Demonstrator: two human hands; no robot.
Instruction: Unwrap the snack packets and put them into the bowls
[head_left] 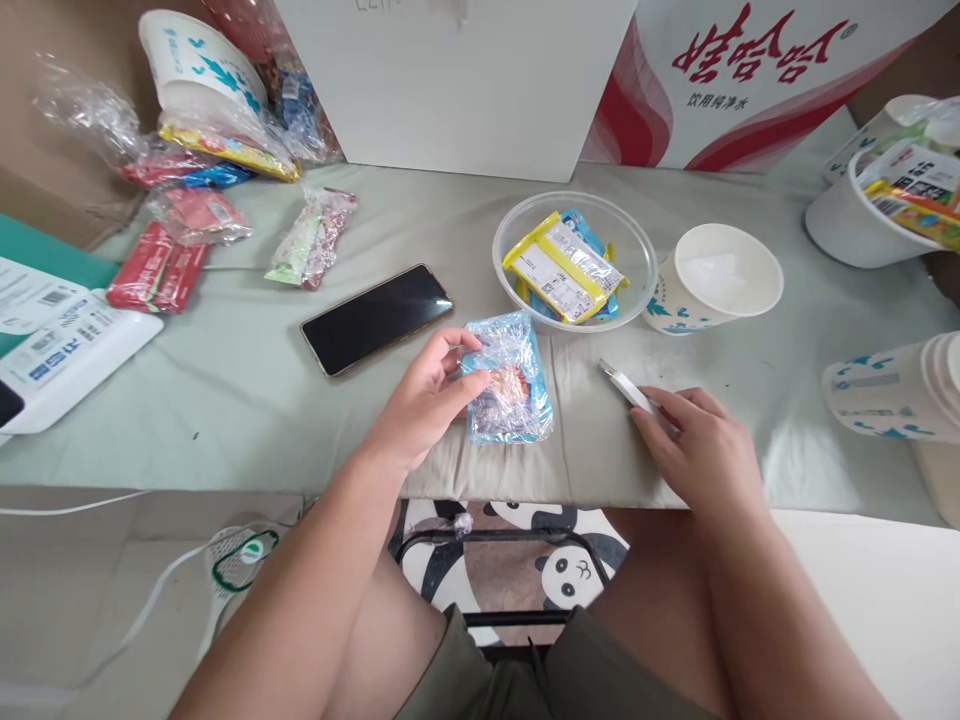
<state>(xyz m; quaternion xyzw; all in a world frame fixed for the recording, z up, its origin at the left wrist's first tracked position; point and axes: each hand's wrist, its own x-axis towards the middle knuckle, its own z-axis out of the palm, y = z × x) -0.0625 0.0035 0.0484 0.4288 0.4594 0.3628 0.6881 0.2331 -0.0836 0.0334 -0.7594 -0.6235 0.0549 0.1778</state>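
A blue packet in clear plastic wrap (509,385) lies on the cloth near the table's front edge. My left hand (435,390) has hold of its left side, thumb and fingers bent over the top. In my right hand (705,445) is a slim white utility knife (624,385), its metal tip pointing up and left, away from the packet. Just behind the packet stands a clear plastic bowl (637,285) containing several yellow and blue packets (566,268). A white paper cup (686,315) with something white inside is beside the bowl.
Left of the packet lies a black phone (377,318). Snack packets (313,238) and red boxes (159,268) sit farther left, near a white-and-green device (67,340). Stacked paper cups (892,390) and a filled white tub (847,225) stand right. Large cartons (465,90) block the back.
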